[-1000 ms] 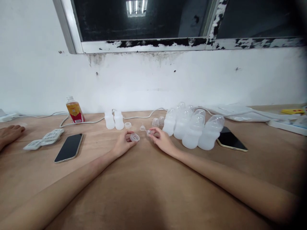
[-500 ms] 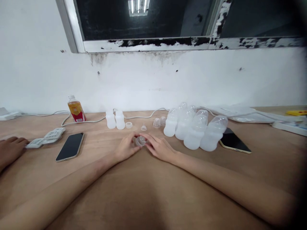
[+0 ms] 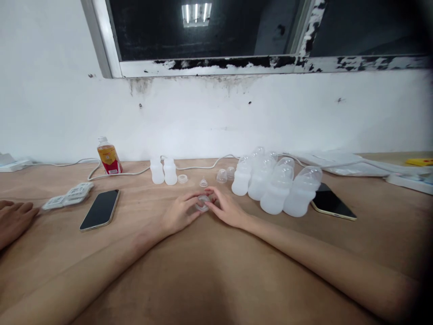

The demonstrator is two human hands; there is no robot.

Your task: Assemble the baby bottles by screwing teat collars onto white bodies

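Between both hands is a small translucent ring-shaped piece (image 3: 202,203), held low over the tabletop. My left hand (image 3: 181,212) grips its left side with thumb and fingers, and my right hand (image 3: 226,208) has its fingers on the right side. Just behind them a clear nipple (image 3: 203,182) stands on the table. A translucent ring (image 3: 182,179) lies to its left, beside two open white bottles (image 3: 170,171). Two clear domed caps (image 3: 222,176) sit to the right. Several capped bottles (image 3: 273,192) are grouped right of my right hand.
Phones lie at left (image 3: 100,210) and right (image 3: 333,203). A drink bottle (image 3: 109,156) and white cable stand near the wall. Another person's hand (image 3: 15,221) is at far left by white plastic trays (image 3: 69,196). Plastic bags (image 3: 338,164) lie back right.
The piece between my hands has turned, showing its round opening more toward the camera. My right fingers have shifted over it. The view has tipped slightly upward.
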